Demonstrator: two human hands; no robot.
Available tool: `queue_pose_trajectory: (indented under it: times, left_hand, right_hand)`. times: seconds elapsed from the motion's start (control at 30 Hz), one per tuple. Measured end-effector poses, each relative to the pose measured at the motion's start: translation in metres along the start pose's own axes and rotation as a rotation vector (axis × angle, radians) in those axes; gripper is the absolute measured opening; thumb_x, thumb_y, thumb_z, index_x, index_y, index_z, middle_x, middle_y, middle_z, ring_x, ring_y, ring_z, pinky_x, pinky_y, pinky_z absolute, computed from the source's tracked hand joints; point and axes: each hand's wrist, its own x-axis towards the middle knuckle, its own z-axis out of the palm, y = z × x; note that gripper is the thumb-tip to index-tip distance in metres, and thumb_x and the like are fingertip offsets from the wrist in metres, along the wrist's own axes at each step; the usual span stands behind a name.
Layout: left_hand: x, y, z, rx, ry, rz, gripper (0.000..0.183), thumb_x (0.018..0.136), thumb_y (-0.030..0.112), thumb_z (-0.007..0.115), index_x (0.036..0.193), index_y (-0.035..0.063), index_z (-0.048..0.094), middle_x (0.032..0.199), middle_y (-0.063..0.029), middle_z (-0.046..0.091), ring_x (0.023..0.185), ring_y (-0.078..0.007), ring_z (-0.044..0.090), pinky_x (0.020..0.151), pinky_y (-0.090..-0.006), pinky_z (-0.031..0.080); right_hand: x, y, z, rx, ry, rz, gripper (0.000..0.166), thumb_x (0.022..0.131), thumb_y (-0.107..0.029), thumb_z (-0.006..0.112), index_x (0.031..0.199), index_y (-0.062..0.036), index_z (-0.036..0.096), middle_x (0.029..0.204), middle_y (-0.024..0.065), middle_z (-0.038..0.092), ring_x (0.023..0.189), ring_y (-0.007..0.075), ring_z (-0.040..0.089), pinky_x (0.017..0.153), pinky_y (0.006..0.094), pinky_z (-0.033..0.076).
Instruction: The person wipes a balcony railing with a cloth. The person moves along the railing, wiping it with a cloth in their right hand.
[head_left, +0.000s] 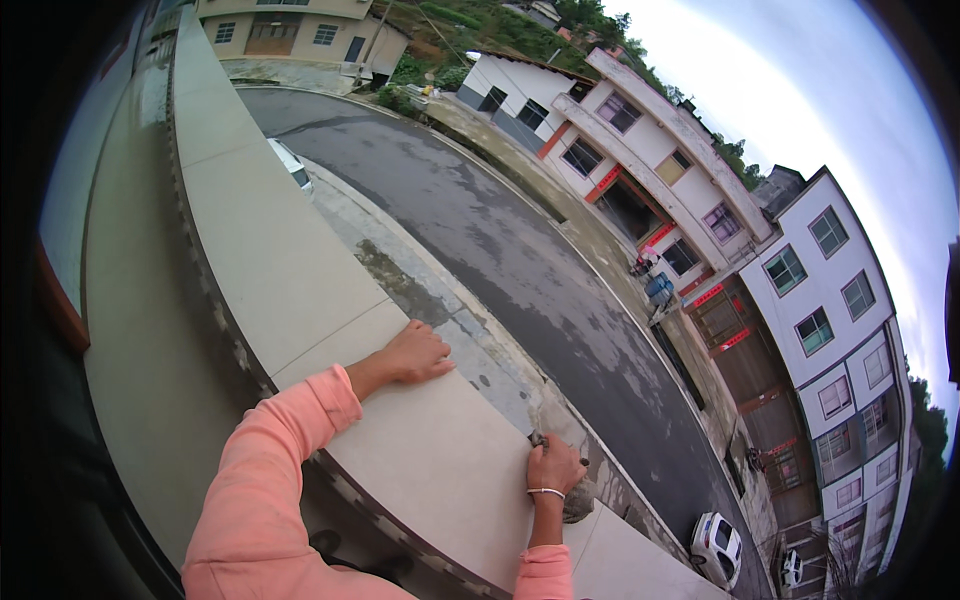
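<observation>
My left hand (415, 352) rests on the outer edge of a beige tiled parapet ledge (270, 255), its fingers curled at the rim. Closer to me along the same edge, my right hand (556, 465) is closed around a grey rag (579, 501). Part of the rag bulges out below the wrist, and a bit pokes out past the fingers; the palm hides the rest. A pale bracelet (546, 493) circles my right wrist. Both arms wear pink sleeves, the left one lying across the ledge.
Beyond the edge there is a drop to a concrete strip (405, 281) and an asphalt road (525, 255). White cars (716, 550) stand below. Across the road are houses (817, 277). Behind the parapet runs a tiled balcony floor (142, 300).
</observation>
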Motion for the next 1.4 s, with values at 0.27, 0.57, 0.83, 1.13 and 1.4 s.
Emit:
queue_pose_trajectory:
  times: [0.27, 0.57, 0.83, 1.13, 1.4]
  left_hand:
    - [0.0, 0.0, 0.003, 0.013, 0.016, -0.007, 0.041, 0.099, 0.043, 0.046, 0.098, 0.009, 0.07, 0.098, -0.013, 0.067, 0.105, -0.0325, 0.057, 0.101, -0.0442, 0.034]
    - [0.001, 0.002, -0.001, 0.046, -0.03, -0.021, 0.045, 0.1, 0.046, 0.044, 0.1, 0.0093, 0.071, 0.103, -0.0131, 0.069, 0.108, -0.0317, 0.058, 0.101, -0.0445, 0.035]
    - [0.0, -0.002, 0.005, 0.025, 0.013, -0.014, 0.044, 0.1, 0.045, 0.045, 0.099, 0.0098, 0.071, 0.102, -0.0119, 0.068, 0.108, -0.031, 0.057, 0.101, -0.0439, 0.034]
    - [0.013, -0.003, 0.0, -0.398, 0.148, -0.131, 0.075, 0.096, 0.034, 0.06, 0.156, 0.0127, 0.02, 0.109, -0.0149, 0.069, 0.1, -0.0329, 0.063, 0.095, -0.0421, 0.044]
    - [0.119, 0.055, -0.296, -0.734, 0.573, 0.027, 0.108, 0.094, 0.029, 0.066, 0.155, 0.0063, -0.021, 0.086, -0.0164, 0.071, 0.063, -0.0225, 0.07, 0.063, -0.0358, 0.06]
  right_hand:
    - [-0.013, 0.001, 0.012, 0.01, 0.263, -0.079, 0.026, 0.082, -0.03, 0.065, 0.105, -0.0195, 0.07, 0.11, 0.0033, 0.069, 0.11, 0.0281, 0.059, 0.09, 0.0521, 0.041]
    - [-0.012, -0.001, 0.013, 0.027, 0.256, -0.085, 0.026, 0.081, -0.021, 0.063, 0.106, -0.0239, 0.07, 0.112, -0.0018, 0.069, 0.11, 0.0251, 0.06, 0.091, 0.0497, 0.039]
    - [-0.016, -0.001, 0.011, 0.012, 0.22, -0.123, 0.023, 0.082, -0.016, 0.06, 0.098, -0.0257, 0.073, 0.108, -0.0055, 0.07, 0.107, 0.0231, 0.06, 0.091, 0.0475, 0.038]
    - [-0.015, 0.0, 0.018, -0.023, 0.27, -0.102, 0.019, 0.082, -0.018, 0.061, 0.097, -0.022, 0.073, 0.103, -0.0017, 0.071, 0.104, 0.0227, 0.061, 0.091, 0.0444, 0.039]
    - [-0.008, 0.012, 0.041, -0.107, 0.223, -0.143, 0.024, 0.09, -0.022, 0.059, 0.111, -0.0163, 0.068, 0.114, 0.0044, 0.067, 0.11, 0.0237, 0.06, 0.096, 0.0445, 0.041]
